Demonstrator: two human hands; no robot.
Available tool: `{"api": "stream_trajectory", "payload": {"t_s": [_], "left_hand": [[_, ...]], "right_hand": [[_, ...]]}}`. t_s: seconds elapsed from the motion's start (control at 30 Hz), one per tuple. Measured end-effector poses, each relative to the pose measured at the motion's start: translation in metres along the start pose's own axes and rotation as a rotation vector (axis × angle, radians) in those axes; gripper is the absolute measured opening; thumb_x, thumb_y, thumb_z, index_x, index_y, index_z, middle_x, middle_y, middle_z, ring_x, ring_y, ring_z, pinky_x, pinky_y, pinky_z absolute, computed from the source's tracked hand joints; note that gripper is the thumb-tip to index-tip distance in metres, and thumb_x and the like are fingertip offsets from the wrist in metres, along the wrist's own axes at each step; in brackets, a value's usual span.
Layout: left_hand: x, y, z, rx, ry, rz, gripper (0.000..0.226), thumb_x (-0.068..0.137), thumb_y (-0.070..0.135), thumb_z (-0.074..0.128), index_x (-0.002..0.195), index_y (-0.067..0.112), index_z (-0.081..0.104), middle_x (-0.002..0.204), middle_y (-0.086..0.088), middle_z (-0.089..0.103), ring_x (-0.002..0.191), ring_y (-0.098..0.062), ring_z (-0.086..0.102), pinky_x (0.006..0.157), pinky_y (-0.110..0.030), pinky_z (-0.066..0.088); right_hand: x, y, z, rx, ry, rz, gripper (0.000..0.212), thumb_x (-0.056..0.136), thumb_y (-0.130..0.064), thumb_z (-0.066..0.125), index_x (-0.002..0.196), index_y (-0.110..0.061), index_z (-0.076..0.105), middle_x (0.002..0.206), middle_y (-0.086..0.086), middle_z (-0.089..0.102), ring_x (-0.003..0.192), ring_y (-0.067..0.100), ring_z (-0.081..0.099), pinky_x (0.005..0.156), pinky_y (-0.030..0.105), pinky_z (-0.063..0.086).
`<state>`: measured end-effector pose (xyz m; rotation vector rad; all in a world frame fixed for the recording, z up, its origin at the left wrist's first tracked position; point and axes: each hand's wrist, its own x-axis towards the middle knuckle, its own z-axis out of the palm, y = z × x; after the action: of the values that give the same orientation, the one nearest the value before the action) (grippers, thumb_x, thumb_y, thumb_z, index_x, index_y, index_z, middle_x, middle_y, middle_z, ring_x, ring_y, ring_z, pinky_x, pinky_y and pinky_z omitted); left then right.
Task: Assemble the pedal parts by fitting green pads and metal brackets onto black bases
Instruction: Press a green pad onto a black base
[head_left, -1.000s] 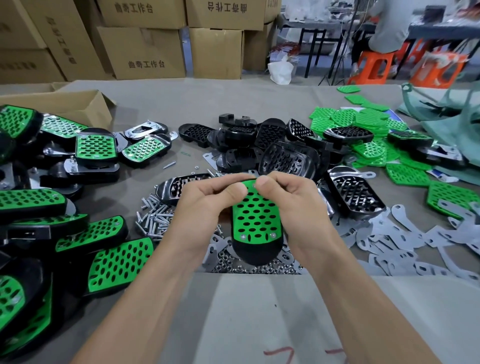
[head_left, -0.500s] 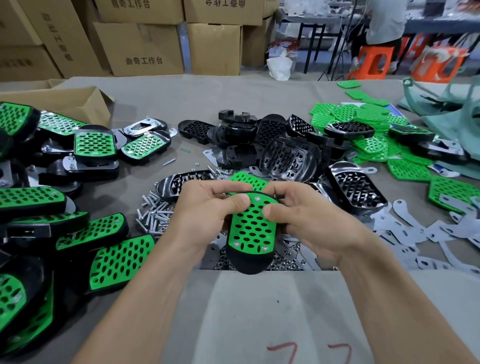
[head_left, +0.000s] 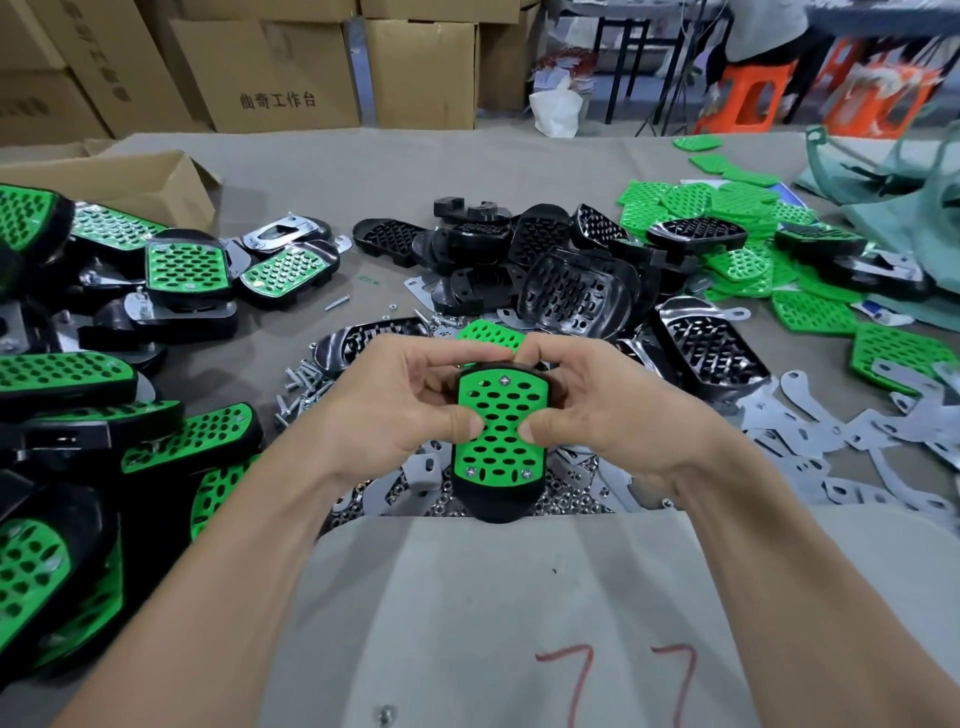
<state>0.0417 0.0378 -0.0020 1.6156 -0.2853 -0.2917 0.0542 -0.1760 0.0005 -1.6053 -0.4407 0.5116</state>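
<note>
Grey surface (head_left: 363, 171) carries heaps of black bases (head_left: 571, 291), green pads (head_left: 727, 208) and brackets (head_left: 810, 431). Above its near edge, the left hand (head_left: 400, 400) and right hand (head_left: 608, 405) hold one pedal (head_left: 496, 452), fingers (head_left: 415, 364) curled round its sides.

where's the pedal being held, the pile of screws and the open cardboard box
pedal (head_left: 498, 415), head view, middle of its green top face
screws (head_left: 303, 385), head view, middle of the loose pile left of the pedal
cardboard box (head_left: 156, 195), head view, its front wall below the open flap
</note>
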Motion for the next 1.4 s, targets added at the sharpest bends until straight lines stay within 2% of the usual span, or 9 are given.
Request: {"api": "stream_trajectory", "payload": {"t_s": [0.2,0.4,0.57,0.73,0.83,0.97,1.1,1.23,1.4], "left_hand": [[-0.008,0.002,0.001,0.106,-0.023,0.01,0.08,0.07,-0.038,0.061,0.119,0.025,0.071,0.103,-0.011,0.078,0.083,-0.02,0.074,0.072,-0.031,0.061],[-0.005,0.0,0.008,0.112,0.105,0.002,0.08,0.063,-0.038,0.063,0.1,0.031,0.079,0.09,-0.014,0.079,0.076,-0.02,0.074,0.067,-0.034,0.061],[-0.005,0.002,0.01,0.125,0.122,-0.035,0.074,0.067,-0.035,0.064,0.102,0.029,0.077,0.089,-0.012,0.08,0.078,-0.022,0.076,0.069,-0.035,0.061],[-0.008,0.001,0.01,0.156,0.147,-0.004,0.074,0.067,-0.034,0.065,0.103,0.029,0.078,0.094,-0.014,0.08,0.085,-0.026,0.077,0.073,-0.038,0.062],[-0.014,-0.002,0.011,0.192,0.123,0.022,0.071,0.076,-0.029,0.066,0.111,0.032,0.073,0.099,-0.005,0.08,0.092,-0.02,0.077,0.075,-0.03,0.062],[-0.023,-0.004,0.007,0.285,0.073,0.011,0.069,0.087,-0.014,0.07,0.121,0.045,0.065,0.104,0.001,0.08,0.1,-0.032,0.075,0.085,-0.047,0.062],[-0.033,-0.008,0.004,0.195,0.04,0.012,0.076,0.08,-0.029,0.065,0.129,0.029,0.064,0.106,-0.006,0.079,0.097,-0.023,0.077,0.082,-0.036,0.062],[-0.036,-0.013,0.004,0.142,0.102,0.047,0.081,0.071,-0.035,0.065,0.126,0.025,0.067,0.097,-0.006,0.08,0.086,-0.022,0.078,0.071,-0.031,0.061],[-0.031,-0.016,0.006,0.088,0.18,0.042,0.08,0.064,-0.036,0.067,0.113,0.028,0.073,0.087,-0.007,0.08,0.08,-0.022,0.079,0.063,-0.033,0.061]], "right_hand": [[-0.007,0.004,0.006,-0.018,0.082,-0.033,0.027,0.069,0.005,0.072,0.087,-0.009,0.059,0.084,0.018,0.064,0.077,0.032,0.06,0.07,0.046,0.052],[-0.01,0.004,0.008,0.023,0.155,-0.054,0.033,0.076,0.027,0.068,0.088,-0.004,0.062,0.073,0.01,0.069,0.065,0.02,0.067,0.06,0.028,0.055],[-0.013,0.006,0.014,0.028,0.235,-0.053,0.029,0.079,0.022,0.071,0.089,-0.005,0.069,0.073,0.009,0.07,0.059,0.013,0.066,0.05,0.018,0.05],[-0.013,0.01,0.014,0.02,0.249,-0.08,0.034,0.078,0.017,0.073,0.091,-0.014,0.076,0.082,0.01,0.076,0.069,0.019,0.073,0.058,0.023,0.057],[-0.015,0.016,0.016,-0.065,0.263,-0.08,0.029,0.083,0.007,0.072,0.105,-0.013,0.074,0.093,0.01,0.078,0.084,0.025,0.076,0.079,0.044,0.062],[-0.017,0.018,0.017,-0.127,0.215,-0.044,0.036,0.091,0.005,0.065,0.122,-0.014,0.065,0.108,0.011,0.076,0.103,0.026,0.073,0.095,0.048,0.057],[-0.022,0.016,0.018,-0.009,0.06,-0.013,0.046,0.09,0.024,0.053,0.128,-0.002,0.054,0.122,0.02,0.068,0.114,0.024,0.067,0.096,0.04,0.056],[-0.021,0.01,0.019,-0.001,0.036,-0.039,0.047,0.086,0.03,0.049,0.123,0.001,0.055,0.113,0.024,0.064,0.106,0.026,0.064,0.092,0.048,0.058],[-0.015,0.008,0.019,-0.006,0.079,-0.07,0.05,0.079,0.034,0.054,0.119,0.005,0.06,0.104,0.028,0.064,0.097,0.024,0.066,0.08,0.043,0.061]]}}
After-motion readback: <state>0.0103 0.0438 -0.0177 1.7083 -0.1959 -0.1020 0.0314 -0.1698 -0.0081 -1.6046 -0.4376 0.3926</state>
